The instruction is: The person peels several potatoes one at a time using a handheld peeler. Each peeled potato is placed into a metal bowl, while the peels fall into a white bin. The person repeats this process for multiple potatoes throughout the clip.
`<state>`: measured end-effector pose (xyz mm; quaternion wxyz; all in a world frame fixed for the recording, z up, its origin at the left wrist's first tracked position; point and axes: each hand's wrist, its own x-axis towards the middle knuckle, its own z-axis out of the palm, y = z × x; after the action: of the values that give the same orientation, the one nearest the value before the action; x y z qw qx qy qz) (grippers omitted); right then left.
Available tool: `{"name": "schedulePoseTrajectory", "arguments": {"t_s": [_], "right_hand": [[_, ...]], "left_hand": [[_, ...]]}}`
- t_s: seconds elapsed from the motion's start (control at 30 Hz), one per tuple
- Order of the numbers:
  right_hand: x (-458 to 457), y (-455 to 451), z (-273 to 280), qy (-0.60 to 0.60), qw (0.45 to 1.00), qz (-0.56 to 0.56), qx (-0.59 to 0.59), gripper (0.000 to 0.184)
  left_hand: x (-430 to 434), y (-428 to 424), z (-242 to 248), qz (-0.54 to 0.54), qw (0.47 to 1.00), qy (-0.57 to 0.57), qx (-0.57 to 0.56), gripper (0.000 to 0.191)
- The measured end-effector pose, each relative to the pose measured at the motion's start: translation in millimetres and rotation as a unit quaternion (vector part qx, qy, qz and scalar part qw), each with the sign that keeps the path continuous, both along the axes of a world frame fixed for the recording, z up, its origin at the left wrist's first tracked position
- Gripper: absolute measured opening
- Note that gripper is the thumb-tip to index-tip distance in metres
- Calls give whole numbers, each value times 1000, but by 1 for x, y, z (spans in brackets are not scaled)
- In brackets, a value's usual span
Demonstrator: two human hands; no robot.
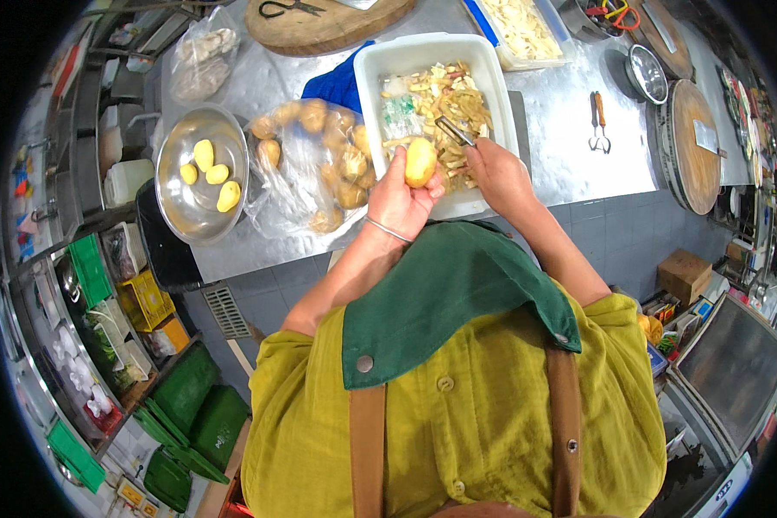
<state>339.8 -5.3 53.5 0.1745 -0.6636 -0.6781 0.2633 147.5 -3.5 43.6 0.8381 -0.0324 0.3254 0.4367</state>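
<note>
A peeled yellow potato rests in my left hand, gripped between thumb and fingers. My right hand holds a metal vegetable peeler, its head just above and to the right of the potato, apart from it. Both hands are over the near part of a white plastic tub with peelings inside. Left of the tub lies a clear plastic bag of unpeeled potatoes. Further left, several peeled potatoes sit in a stainless steel bowl.
A plastic container of pale cut strips stands beyond the tub. Round wooden chopping boards lie at the back and right, one with scissors on it. A wooden-handled tool lies on the metal table. A blue cloth touches the tub.
</note>
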Motion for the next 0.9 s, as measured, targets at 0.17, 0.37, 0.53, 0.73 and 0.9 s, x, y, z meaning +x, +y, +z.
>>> {"name": "schedulePoseTrajectory", "arguments": {"t_s": [0.17, 0.37, 0.53, 0.73, 0.9], "right_hand": [[-16, -21, 10, 54, 986, 98, 122, 18], [-20, -19, 13, -4, 977, 147, 153, 19], [-15, -19, 19, 34, 971, 151, 180, 15], [-13, -16, 25, 15, 972, 157, 176, 14], [-12, -17, 22, -12, 972, 161, 168, 14]], "left_hand": [[-2, 2, -2, 9, 999, 46, 11, 44], [-7, 5, -7, -17, 999, 40, 24, 39], [-7, 7, 7, -28, 997, 50, 56, 41], [-2, 4, 28, -24, 982, 103, 159, 41], [-6, 3, 17, -38, 992, 68, 99, 40]]}}
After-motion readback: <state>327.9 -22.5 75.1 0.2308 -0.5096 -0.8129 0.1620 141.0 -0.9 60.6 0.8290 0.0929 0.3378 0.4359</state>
